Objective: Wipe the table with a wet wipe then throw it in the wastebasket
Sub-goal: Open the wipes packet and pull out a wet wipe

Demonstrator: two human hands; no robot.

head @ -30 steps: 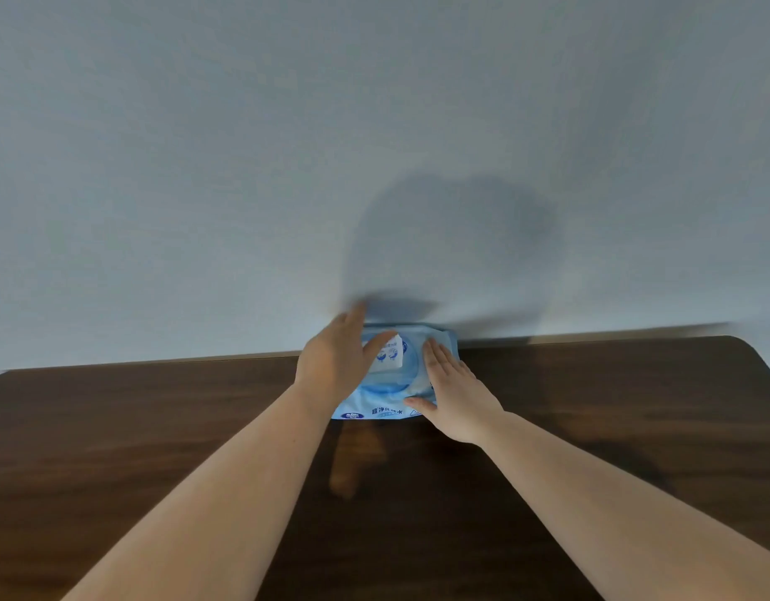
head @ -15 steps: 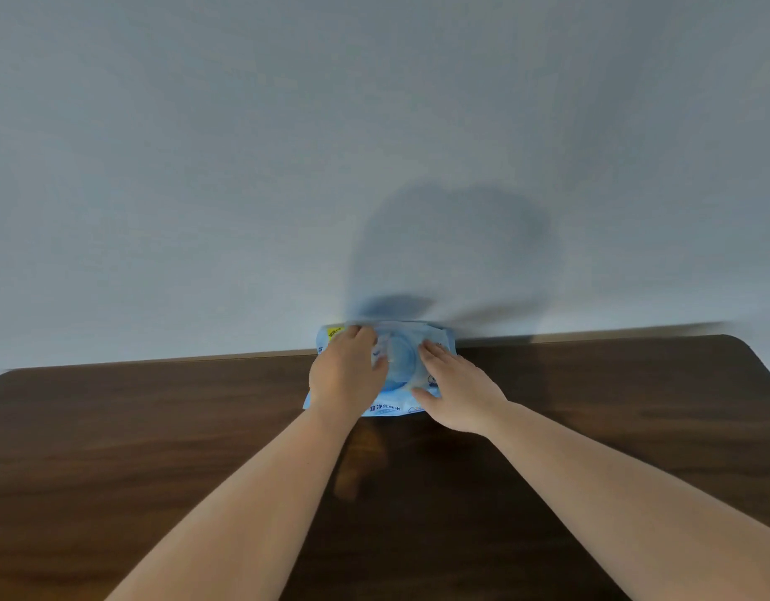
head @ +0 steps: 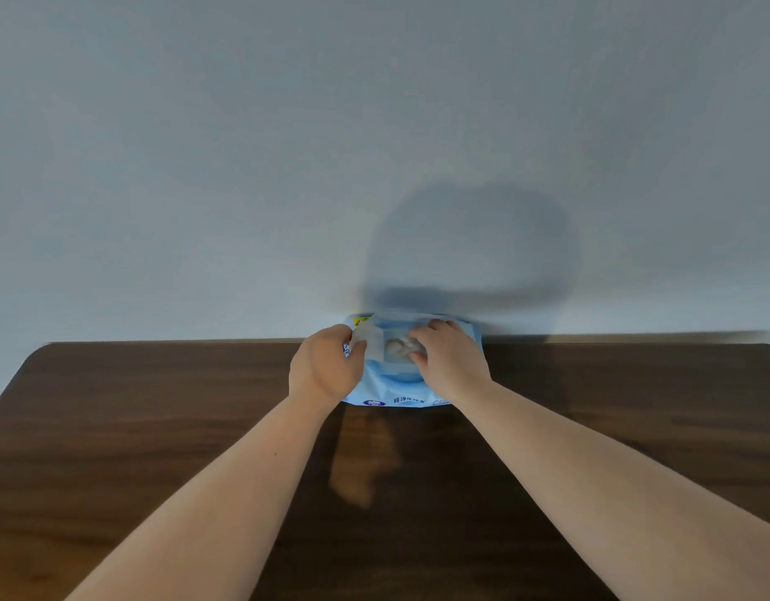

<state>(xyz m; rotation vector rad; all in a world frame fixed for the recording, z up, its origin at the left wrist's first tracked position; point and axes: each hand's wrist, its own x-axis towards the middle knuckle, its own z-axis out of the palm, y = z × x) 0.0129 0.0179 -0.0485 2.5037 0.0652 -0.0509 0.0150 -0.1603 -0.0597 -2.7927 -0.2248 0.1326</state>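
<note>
Currently at table's (head: 157, 427) twelve o'clock edge: wet wipe pack (head: 411, 394). Left hand (head: 324, 370) pinching flap (head: 368, 344) open; right hand (head: 450, 362) nipping exposed wet wipe (head: 396, 349). Risk: several sheets dragging out, or pack lifting if unrestrained. Wastebasket unseen.

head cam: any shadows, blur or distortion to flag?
Head view: big soft shadow on the wall above the wipes pack; table corners curve from the wide-angle lens, far right edge smeared; glossy wood reflects an arm; left hand and right hand fairly sharp, pack text barely legible.
</note>
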